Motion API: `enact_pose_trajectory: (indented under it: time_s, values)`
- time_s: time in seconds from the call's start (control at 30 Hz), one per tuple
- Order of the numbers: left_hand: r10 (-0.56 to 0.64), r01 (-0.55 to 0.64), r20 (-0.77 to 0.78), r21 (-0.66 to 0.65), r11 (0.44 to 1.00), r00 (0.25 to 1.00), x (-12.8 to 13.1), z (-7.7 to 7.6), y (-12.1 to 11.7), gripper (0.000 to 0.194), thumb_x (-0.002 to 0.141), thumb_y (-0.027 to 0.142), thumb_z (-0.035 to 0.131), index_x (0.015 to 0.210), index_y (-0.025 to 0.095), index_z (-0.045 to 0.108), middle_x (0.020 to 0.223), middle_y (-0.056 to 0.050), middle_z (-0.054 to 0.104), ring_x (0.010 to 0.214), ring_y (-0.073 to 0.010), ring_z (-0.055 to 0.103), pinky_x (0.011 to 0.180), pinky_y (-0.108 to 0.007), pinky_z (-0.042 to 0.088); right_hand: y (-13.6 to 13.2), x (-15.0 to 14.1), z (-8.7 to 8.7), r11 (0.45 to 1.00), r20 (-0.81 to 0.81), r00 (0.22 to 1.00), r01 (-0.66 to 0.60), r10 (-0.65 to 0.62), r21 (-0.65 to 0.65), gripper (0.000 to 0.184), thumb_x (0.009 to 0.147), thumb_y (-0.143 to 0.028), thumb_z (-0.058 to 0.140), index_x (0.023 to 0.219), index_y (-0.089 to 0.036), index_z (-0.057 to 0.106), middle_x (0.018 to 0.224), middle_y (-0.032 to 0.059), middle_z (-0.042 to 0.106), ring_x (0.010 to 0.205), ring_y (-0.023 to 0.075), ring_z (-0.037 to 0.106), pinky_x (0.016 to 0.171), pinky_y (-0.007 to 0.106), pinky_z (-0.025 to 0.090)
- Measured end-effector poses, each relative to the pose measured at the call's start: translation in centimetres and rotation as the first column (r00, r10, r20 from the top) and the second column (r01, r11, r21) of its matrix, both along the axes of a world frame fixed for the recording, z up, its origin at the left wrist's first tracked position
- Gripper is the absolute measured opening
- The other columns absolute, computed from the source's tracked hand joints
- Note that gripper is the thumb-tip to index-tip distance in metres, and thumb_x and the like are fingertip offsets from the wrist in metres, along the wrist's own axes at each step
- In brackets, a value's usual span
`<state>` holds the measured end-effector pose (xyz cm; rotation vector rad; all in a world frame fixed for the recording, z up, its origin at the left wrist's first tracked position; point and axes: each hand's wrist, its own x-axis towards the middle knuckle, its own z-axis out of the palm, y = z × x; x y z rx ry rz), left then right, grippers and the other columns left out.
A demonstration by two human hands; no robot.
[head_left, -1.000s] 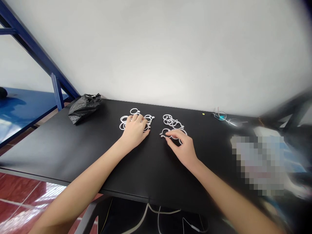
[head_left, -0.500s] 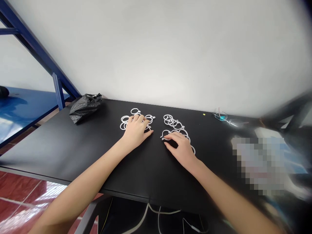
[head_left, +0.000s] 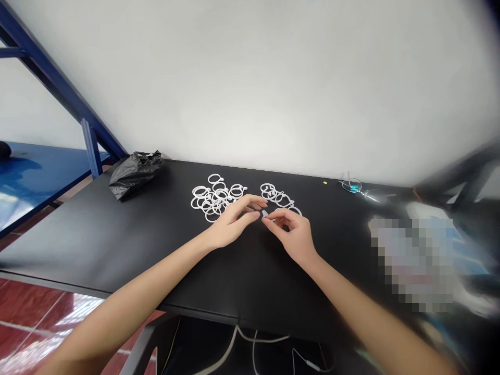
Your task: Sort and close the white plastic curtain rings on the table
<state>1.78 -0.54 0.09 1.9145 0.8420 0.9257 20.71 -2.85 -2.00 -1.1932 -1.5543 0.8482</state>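
Observation:
My right hand point(head_left: 291, 229) pinches a white plastic curtain ring point(head_left: 265, 214) between thumb and fingertips. Only its small end piece shows; my fingers hide most of it. Close by on the left, my left hand point(head_left: 240, 216) is open, thumb and fingers apart and pointing toward that ring, with nothing held. Behind my left hand lies a loose pile of white curtain rings point(head_left: 207, 200) on the black table point(head_left: 219, 276). A smaller cluster of curtain rings point(head_left: 278, 196) lies beyond my right hand, which partly covers the nearest of them.
A crumpled black plastic bag point(head_left: 135, 174) sits at the table's back left. Eyeglasses point(head_left: 351, 185) lie near the wall at the right, with a blurred plastic package point(head_left: 469, 250) in front of them. Cables point(head_left: 230, 349) hang below the table's front edge.
My left hand has left the pile and moved right, toward my right hand. My right hand has picked up a curtain ring from the nearer rings on the right.

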Motion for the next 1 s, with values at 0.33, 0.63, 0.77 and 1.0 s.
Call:
enact_pose_trajectory:
  time_s: [0.33, 0.63, 0.77, 1.0]
  values:
    - [0.102, -0.101, -0.047, 0.021, 0.995, 0.994, 1.4, -1.8, -0.6, 0.039, 0.089, 0.026, 0.063, 0.125, 0.02, 0.052, 0.117, -0.008, 0.064, 0.094, -0.0172, 0.064, 0.084, -0.034, 0.053, 0.2, -0.3, 0.9, 0.981, -0.451, 0.892, -0.066, -0.024, -0.183, 0.021, 0.073, -0.036, 0.081, 0.082, -0.02, 0.071, 0.076, 0.0012, 0.071, 0.069, 0.0161, 0.069, 0.071, 0.034, 0.061]
    - [0.039, -0.037, -0.085, 0.02, 0.999, 0.996, 0.7, -0.5, -0.3, 0.03, 0.092, 0.027, 0.061, 0.12, 0.018, 0.056, 0.108, -0.006, 0.067, 0.088, -0.0153, 0.064, 0.081, -0.03, 0.05, -0.2, -0.1, 0.0, 0.999, -0.235, 0.972, 0.001, 0.007, 0.036, 0.009, 0.083, -0.028, 0.073, 0.09, -0.024, 0.075, 0.091, 0.0034, 0.073, 0.084, 0.0188, 0.071, 0.075, 0.032, 0.061]
    - [0.021, -0.019, -0.089, 0.028, 0.999, 0.996, 0.6, -0.4, -0.3, 0.028, 0.092, 0.027, 0.06, 0.119, 0.018, 0.057, 0.108, -0.005, 0.067, 0.088, -0.0148, 0.064, 0.081, -0.029, 0.049, -0.3, 0.0, 0.0, 0.998, -0.219, 0.975, -0.008, 0.022, 0.067, 0.008, 0.084, -0.025, 0.072, 0.091, -0.025, 0.075, 0.091, 0.0023, 0.073, 0.084, 0.0178, 0.071, 0.077, 0.031, 0.061]
    - [0.031, -0.027, -0.106, 0.041, 0.999, 0.994, 0.6, -0.3, -0.3, 0.027, 0.092, 0.029, 0.061, 0.116, 0.019, 0.059, 0.105, -0.004, 0.068, 0.088, -0.015, 0.065, 0.077, -0.027, 0.051, -0.3, 0.0, -0.2, 0.995, -0.207, 0.978, -0.006, 0.026, 0.097, 0.004, 0.084, -0.026, 0.071, 0.086, -0.023, 0.074, 0.086, 0.0023, 0.072, 0.079, 0.0174, 0.07, 0.075, 0.032, 0.061]
